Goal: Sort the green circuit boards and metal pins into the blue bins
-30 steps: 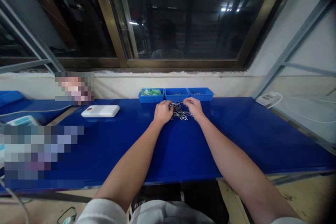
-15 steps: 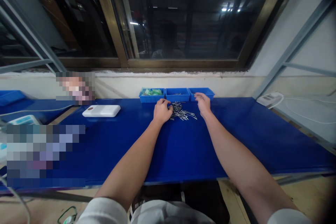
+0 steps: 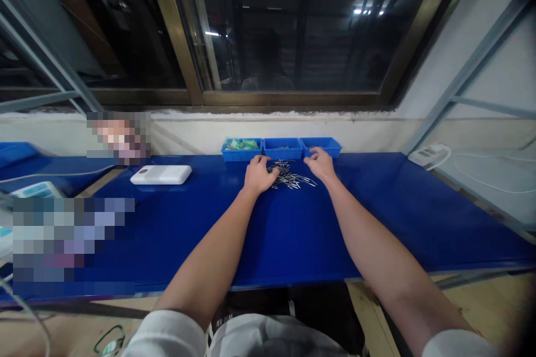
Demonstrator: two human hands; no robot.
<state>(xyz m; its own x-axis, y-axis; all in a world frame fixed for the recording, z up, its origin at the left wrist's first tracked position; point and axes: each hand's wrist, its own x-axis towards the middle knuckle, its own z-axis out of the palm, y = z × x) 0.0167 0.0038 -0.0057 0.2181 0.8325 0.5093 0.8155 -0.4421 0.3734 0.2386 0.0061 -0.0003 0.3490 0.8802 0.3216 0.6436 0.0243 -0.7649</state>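
A loose heap of small metal pins lies on the blue tabletop, just in front of a row of blue plastic bins. My left hand rests against the heap's left side with its fingers curled, and I cannot tell whether it holds a pin. My right hand is right of the heap, its fingertips at the front rim of the rightmost blue bin. Nothing shows in its slightly spread fingers. The middle blue bin holds a few pins.
The leftmost blue bin holds green packets. A white flat box lies left on the table, and a white power strip sits beyond the right end. A window and wall stand behind. Pixelated patches cover things at left.
My right hand has moved rightward from over the heap to the rightmost bin's front rim. My left hand has stayed almost in place beside the heap.
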